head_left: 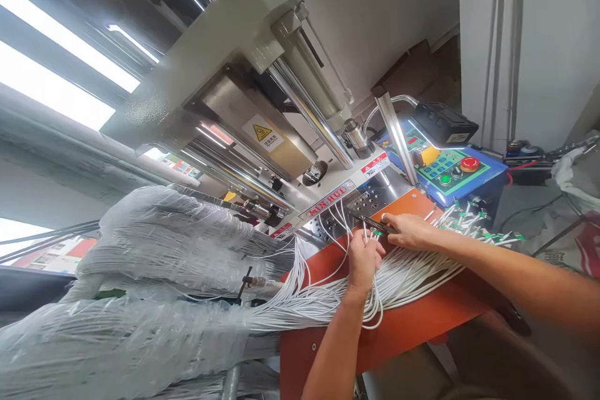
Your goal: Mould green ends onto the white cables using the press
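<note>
My left hand [363, 259] is closed round white cables [366, 232] near their ends, in front of the press. Small green pieces [376, 233] show beside its fingers. Close on its right, my right hand [409, 231] grips a slim dark metal tool [374, 223], which points left toward the press bed. Its exact kind is not clear. Under both hands a thick bundle of white cables [323, 294] lies across the orange table [398, 331]. A few cables run up into the press [330, 197], under its front plate.
Wrapped cable bundles [154, 244] fill the left side. Many cable ends with green pieces [473, 222] lie at the table's right. Behind them stands a blue control box [487, 169] with a red button [469, 164]. A metal post [396, 137] carries a lamp [443, 125].
</note>
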A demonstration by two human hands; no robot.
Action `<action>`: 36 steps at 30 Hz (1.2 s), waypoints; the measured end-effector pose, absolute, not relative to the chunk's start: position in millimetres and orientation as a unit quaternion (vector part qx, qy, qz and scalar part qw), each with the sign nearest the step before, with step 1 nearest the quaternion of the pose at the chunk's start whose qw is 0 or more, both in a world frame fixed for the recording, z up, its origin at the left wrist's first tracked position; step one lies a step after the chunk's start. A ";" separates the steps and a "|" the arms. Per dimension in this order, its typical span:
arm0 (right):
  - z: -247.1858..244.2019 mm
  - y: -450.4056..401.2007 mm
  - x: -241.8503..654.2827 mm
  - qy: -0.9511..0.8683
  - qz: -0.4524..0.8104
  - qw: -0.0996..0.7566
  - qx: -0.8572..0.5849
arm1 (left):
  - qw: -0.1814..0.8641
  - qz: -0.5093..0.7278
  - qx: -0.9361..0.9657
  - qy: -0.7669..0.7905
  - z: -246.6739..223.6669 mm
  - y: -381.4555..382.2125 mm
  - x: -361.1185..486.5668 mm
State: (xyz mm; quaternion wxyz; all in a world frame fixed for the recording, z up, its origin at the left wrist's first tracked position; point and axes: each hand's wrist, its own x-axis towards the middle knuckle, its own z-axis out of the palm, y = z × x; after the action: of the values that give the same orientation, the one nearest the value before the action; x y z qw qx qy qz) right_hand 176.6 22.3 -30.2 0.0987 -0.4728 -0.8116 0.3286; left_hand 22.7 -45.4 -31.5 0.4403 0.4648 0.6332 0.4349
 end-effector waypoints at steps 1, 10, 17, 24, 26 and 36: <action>-30.6 22.6 176.9 -0.811 0.331 0.101 -0.472 | 0.453 0.426 0.463 0.632 -32.3 -45.0 22.9; -33.8 24.9 180.3 -0.810 0.346 0.110 -0.460 | 0.493 0.451 0.423 0.612 -32.3 -43.5 21.6; -32.9 27.7 184.6 -0.810 0.372 0.115 -0.440 | 0.495 0.439 0.464 0.589 -28.4 -46.6 19.9; -33.7 27.4 185.8 -0.812 0.368 0.112 -0.439 | 0.580 0.411 0.337 0.617 -29.6 -41.2 14.2; -35.6 27.3 185.1 -0.817 0.352 0.109 -0.443 | 0.600 0.391 0.324 0.618 -29.3 -39.1 14.3; -36.5 24.8 185.4 -0.836 0.323 0.106 -0.431 | 0.619 0.359 0.296 0.632 -27.7 -34.4 24.4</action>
State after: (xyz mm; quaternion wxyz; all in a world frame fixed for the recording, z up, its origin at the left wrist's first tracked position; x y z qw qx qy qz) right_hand 185.4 24.8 -36.5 0.1055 -0.4314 -0.8359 0.3225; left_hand 24.4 -34.4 -27.7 0.6189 0.2963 0.6325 0.3593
